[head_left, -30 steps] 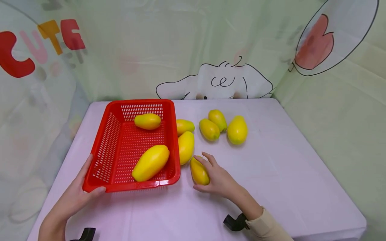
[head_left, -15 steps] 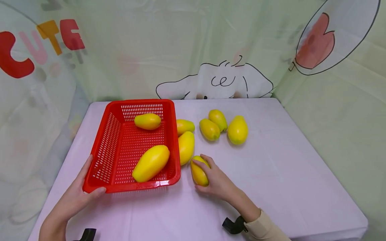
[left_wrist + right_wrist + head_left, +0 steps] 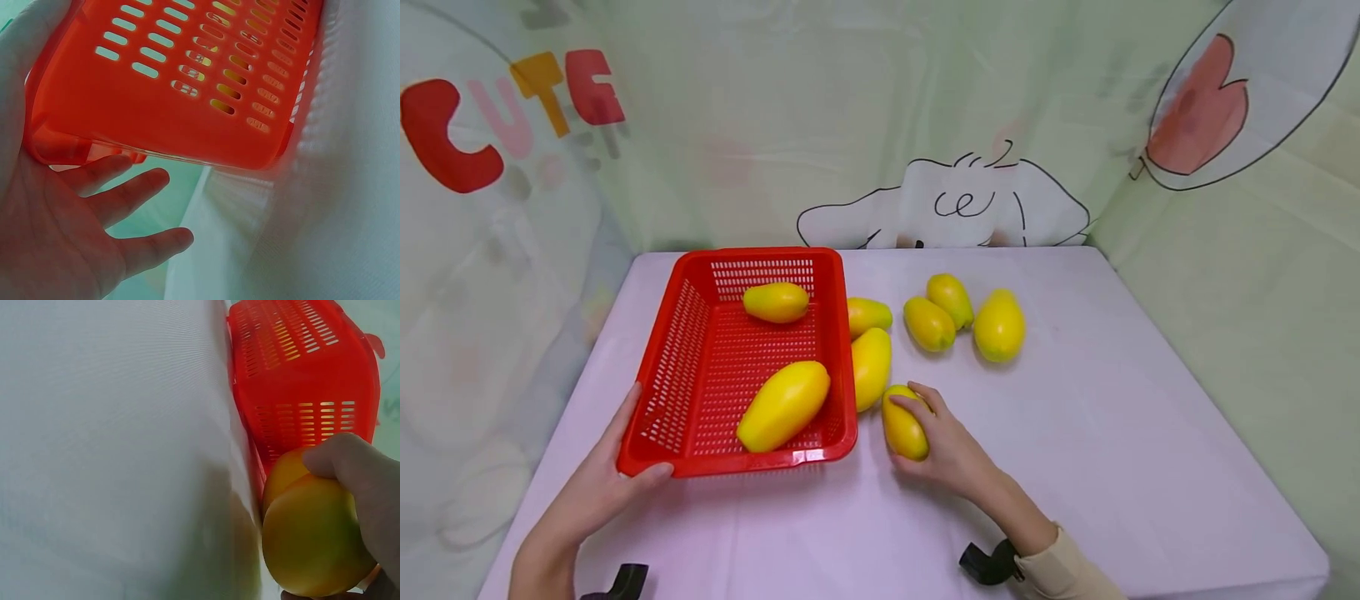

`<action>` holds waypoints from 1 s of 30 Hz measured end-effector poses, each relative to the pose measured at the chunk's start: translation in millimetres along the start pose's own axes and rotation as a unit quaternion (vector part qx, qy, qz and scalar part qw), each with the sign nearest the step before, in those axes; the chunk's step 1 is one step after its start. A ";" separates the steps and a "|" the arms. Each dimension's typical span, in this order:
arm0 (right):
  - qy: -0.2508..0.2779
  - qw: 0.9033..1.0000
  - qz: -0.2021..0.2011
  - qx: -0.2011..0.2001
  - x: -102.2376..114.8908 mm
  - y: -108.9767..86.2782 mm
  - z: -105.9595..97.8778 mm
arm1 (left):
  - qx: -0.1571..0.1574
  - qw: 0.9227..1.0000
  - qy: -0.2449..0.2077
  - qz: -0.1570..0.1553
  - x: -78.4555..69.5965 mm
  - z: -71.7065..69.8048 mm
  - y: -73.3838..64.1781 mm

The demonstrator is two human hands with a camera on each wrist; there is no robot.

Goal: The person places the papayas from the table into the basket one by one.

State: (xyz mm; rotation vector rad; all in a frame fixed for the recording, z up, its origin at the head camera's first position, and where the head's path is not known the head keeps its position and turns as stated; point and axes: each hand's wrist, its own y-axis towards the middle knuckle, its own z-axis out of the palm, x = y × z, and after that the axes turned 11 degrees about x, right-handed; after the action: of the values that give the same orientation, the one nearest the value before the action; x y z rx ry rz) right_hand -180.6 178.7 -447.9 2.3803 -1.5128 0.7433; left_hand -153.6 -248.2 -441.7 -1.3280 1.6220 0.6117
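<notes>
My right hand [image 3: 951, 450] grips a small yellow mango [image 3: 904, 425] on the table, thumb on the near side and fingers over the far side. In the right wrist view this mango [image 3: 319, 537] shows green-yellow, overlapping another fruit behind it. My left hand [image 3: 598, 479] spreads straight around the front left corner of a red plastic basket [image 3: 737, 467], thumb along the front rim. In the left wrist view its fingers [image 3: 144, 250] extend apart below the basket wall [image 3: 156, 112]. Inside the basket lie a large mango [image 3: 784, 407] and a smaller one [image 3: 777, 302].
Two mangoes [image 3: 872, 367] lie against the basket's right side, partly hidden by it. Farther back on the white-clothed table [image 3: 1112, 433] sit three more mangoes [image 3: 929, 323]. Printed fabric walls [image 3: 700, 183] enclose the table's back and sides. A black wrist mount [image 3: 988, 564] sits below my right hand.
My right hand's fingers have closed around the mango, after being spread over it a second ago. The basket and left hand stay put; the head view has shifted slightly.
</notes>
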 end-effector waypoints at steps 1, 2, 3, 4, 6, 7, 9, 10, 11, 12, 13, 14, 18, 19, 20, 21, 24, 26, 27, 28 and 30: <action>0.001 1.000 -0.002 -0.004 0.4 -0.2 -1.6 | 0.000 1.000 0.000 0.001 -0.2 0.1 0.4; 0.000 1.000 -0.004 -0.009 0.7 -0.2 -3.1 | 0.001 1.000 -0.001 0.002 -0.4 -0.1 0.7; -0.001 1.000 -0.005 -0.014 1.3 -0.3 -4.8 | 0.001 1.000 -0.001 0.003 -0.5 0.0 1.0; 0.000 1.000 -0.008 -0.019 2.1 -0.4 -6.6 | 0.001 1.000 -0.001 0.004 -0.8 -0.1 1.3; -0.001 1.000 -0.012 -0.028 3.7 -0.7 -10.1 | 0.000 1.000 -0.001 0.004 -1.5 -0.1 1.7; 0.000 0.999 -0.015 -0.033 4.7 -0.9 -11.8 | 0.000 1.000 -0.001 0.003 -1.9 0.0 1.9; 0.004 0.999 -0.019 -0.043 6.9 -1.5 -15.2 | 0.001 1.000 -0.001 0.002 -2.9 -0.1 2.3; 0.004 0.999 -0.022 -0.049 8.0 -1.8 -16.9 | 0.002 1.000 -0.002 0.002 -3.7 0.0 2.3; 0.004 0.998 -0.025 -0.054 9.1 -2.2 -18.4 | 0.003 1.000 -0.003 0.001 -4.3 0.2 2.4; 0.004 0.998 -0.029 -0.059 10.3 -2.3 -19.9 | 0.003 1.000 -0.003 0.002 -4.8 0.3 2.4; 0.004 0.997 -0.033 -0.064 11.7 -2.3 -21.6 | 0.004 1.000 -0.002 0.003 -5.0 0.2 2.5; 0.002 0.997 -0.039 -0.068 13.0 -2.2 -23.2 | 0.004 1.000 -0.001 0.005 -5.4 0.3 2.5; -0.003 0.995 -0.059 -0.079 20.3 -0.5 -29.5 | 0.002 1.000 0.004 0.014 -5.3 0.8 2.8; -0.003 0.995 -0.063 -0.082 22.6 -0.2 -31.2 | 0.002 1.000 0.005 0.016 -5.1 0.8 2.8; -0.001 0.994 -0.067 -0.083 25.3 0.1 -32.8 | 0.002 1.000 0.005 0.017 -5.0 0.9 2.9; 0.001 0.994 -0.069 -0.085 28.0 0.5 -34.3 | 0.002 1.000 0.005 0.017 -4.7 1.0 2.9; 0.009 0.993 -0.079 -0.088 36.7 1.8 -37.7 | 0.002 1.000 0.004 0.016 -4.2 1.2 2.4; 0.013 0.992 -0.088 -0.086 42.2 3.0 -38.7 | 0.001 1.000 0.002 0.014 -4.0 1.1 1.8; 0.013 0.992 -0.091 -0.084 44.7 3.7 -38.7 | 0.001 1.000 0.002 0.013 -3.9 1.1 1.3; 0.013 0.992 -0.096 -0.080 47.2 4.3 -38.5 | 0.000 1.000 0.001 0.013 -3.8 1.0 0.9; 0.014 0.992 -0.102 -0.071 51.9 5.7 -37.7 | 0.001 1.000 -0.004 0.013 -3.3 1.0 0.1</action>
State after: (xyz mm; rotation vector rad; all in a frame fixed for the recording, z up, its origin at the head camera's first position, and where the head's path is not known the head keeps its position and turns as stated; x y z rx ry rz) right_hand -179.1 152.5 -389.2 2.3609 -1.2422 0.6002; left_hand -153.4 -245.7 -439.2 -1.3028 1.6353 0.6315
